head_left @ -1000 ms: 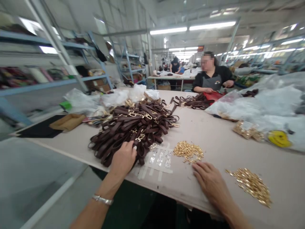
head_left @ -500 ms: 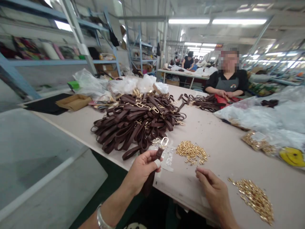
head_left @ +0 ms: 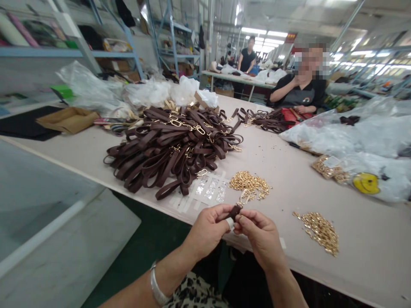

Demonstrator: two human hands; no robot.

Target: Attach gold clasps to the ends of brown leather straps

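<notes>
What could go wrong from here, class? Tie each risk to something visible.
The flat dark brown strap, pinched in the left hand near the edge of the pale-topped table, might slip and fall. The loose heap of small shiny gold-coloured pieces lies close beyond, so a nudge could scatter it.

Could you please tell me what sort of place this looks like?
Most likely a factory workshop, perhaps for bags or straps: a heap of brown straps, a pile of small gold-coloured fittings and blue shelving suggest it.
</notes>
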